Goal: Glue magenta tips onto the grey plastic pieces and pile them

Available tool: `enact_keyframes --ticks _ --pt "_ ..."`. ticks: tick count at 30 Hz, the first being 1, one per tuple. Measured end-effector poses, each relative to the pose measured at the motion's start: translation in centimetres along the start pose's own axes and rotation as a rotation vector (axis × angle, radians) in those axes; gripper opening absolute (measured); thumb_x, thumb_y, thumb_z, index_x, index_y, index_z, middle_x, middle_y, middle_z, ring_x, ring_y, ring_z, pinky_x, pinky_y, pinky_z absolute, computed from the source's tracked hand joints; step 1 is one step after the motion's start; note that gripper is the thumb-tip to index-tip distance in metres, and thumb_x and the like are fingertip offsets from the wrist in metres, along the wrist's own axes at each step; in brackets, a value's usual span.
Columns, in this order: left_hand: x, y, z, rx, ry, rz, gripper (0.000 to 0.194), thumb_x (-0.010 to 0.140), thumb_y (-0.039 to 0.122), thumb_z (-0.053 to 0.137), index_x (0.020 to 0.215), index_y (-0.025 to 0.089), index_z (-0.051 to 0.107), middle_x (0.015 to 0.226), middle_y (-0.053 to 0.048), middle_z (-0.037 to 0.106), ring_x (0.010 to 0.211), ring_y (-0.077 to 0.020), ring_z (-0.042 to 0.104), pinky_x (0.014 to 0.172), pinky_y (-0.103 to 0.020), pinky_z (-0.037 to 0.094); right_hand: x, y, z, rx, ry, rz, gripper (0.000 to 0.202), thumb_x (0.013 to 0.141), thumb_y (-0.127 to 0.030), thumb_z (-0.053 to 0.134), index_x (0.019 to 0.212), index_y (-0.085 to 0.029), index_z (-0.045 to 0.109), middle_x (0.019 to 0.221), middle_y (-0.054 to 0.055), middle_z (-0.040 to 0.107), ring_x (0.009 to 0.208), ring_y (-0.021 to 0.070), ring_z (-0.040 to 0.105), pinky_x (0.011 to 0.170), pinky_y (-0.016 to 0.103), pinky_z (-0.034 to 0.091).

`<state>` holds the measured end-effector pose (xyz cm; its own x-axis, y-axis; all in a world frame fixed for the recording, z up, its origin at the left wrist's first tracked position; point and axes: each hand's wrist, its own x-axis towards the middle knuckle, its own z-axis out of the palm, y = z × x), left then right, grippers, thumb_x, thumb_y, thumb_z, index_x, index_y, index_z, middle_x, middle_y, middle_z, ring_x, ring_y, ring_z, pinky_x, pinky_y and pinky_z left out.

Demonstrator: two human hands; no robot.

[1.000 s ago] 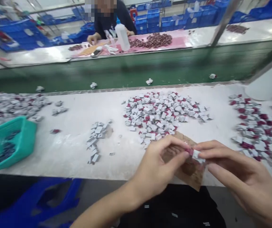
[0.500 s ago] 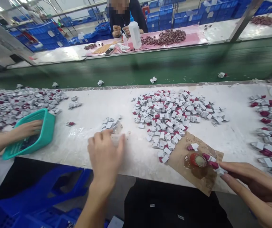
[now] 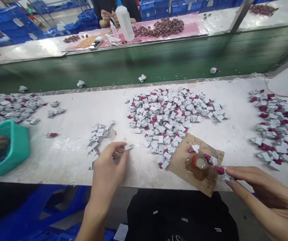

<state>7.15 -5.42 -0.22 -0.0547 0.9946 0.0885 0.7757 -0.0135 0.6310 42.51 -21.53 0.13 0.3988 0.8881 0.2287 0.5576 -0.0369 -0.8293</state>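
Note:
Between thumb and index finger, my left hand (image 3: 112,165) pinches a small grey-white piece (image 3: 128,147) just above the white tabletop. A small group of grey pieces (image 3: 100,131) lies beside and behind that hand. My right hand (image 3: 262,192) holds a grey and dark-red piece (image 3: 224,175) at its fingertips, over the right edge of a brown paper sheet (image 3: 181,157). On the paper stand a small red-rimmed pot (image 3: 199,162) in a wet brown stain and a loose red and white piece (image 3: 193,148). Another red and white piece (image 3: 210,159) touches the pot's right side.
A large pile of grey and red pieces (image 3: 164,110) covers the middle; rows of pieces (image 3: 277,130) lie right. Another person's hand is in a teal basket (image 3: 20,144) at left. Beyond the green conveyor (image 3: 114,67), a person works near a white bottle (image 3: 125,23).
My left hand has closed on a small piece after being open. My right hand's piece is slightly away from the pot. The whole view has shifted right and down.

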Motion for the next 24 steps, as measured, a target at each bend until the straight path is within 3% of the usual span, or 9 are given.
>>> enact_keyframes --ticks 5,11,15,20,24 --pt "-1.2 1.1 0.1 0.034 -0.053 0.049 0.032 0.095 0.046 0.071 0.118 0.027 0.083 0.103 -0.005 0.080 0.084 -0.0240 0.070 0.070 -0.034 0.058 0.3 -0.7 0.5 -0.003 -0.070 -0.023 0.016 0.105 -0.030 0.083 0.117 -0.037 0.090 0.115 -0.001 0.090 0.098 0.0225 0.088 0.090 0.030 0.074" --pt "0.0 0.1 -0.4 0.029 -0.139 0.105 0.027 0.098 0.056 0.074 0.098 0.030 0.082 0.099 -0.002 0.084 0.081 -0.0229 0.076 0.077 -0.034 0.063 1.2 -2.0 1.1 0.071 -0.110 -0.040 0.023 0.108 -0.019 0.081 0.119 -0.037 0.089 0.117 -0.002 0.089 0.106 0.0181 0.087 0.096 0.027 0.070" --pt "-0.4 -0.2 -0.6 -0.008 -0.217 0.163 0.028 0.097 0.059 0.077 0.106 0.034 0.084 0.096 0.000 0.084 0.078 -0.0219 0.078 0.068 -0.029 0.063 1.4 -2.3 1.4 0.083 -0.111 -0.063 0.023 0.107 -0.015 0.080 0.118 -0.034 0.089 0.114 -0.002 0.091 0.106 0.0184 0.088 0.095 0.027 0.072" --pt "-1.8 -0.3 -1.1 -0.007 -0.303 0.238 0.029 0.105 0.056 0.068 0.117 0.037 0.087 0.122 -0.006 0.080 0.107 -0.0278 0.079 0.047 -0.023 0.054 1.6 -2.1 2.2 0.054 -0.084 -0.063 0.022 0.108 -0.015 0.079 0.118 -0.031 0.088 0.116 -0.001 0.091 0.110 0.0193 0.088 0.098 0.029 0.073" --pt "-1.8 -0.8 -1.5 -0.005 -0.300 0.316 0.026 0.104 0.051 0.071 0.117 0.034 0.086 0.119 -0.006 0.078 0.087 -0.0222 0.077 0.060 -0.028 0.062 1.6 -2.0 2.4 0.040 -0.092 -0.075 0.021 0.108 -0.015 0.078 0.117 -0.031 0.088 0.115 -0.001 0.090 0.108 0.0186 0.087 0.096 0.029 0.074"
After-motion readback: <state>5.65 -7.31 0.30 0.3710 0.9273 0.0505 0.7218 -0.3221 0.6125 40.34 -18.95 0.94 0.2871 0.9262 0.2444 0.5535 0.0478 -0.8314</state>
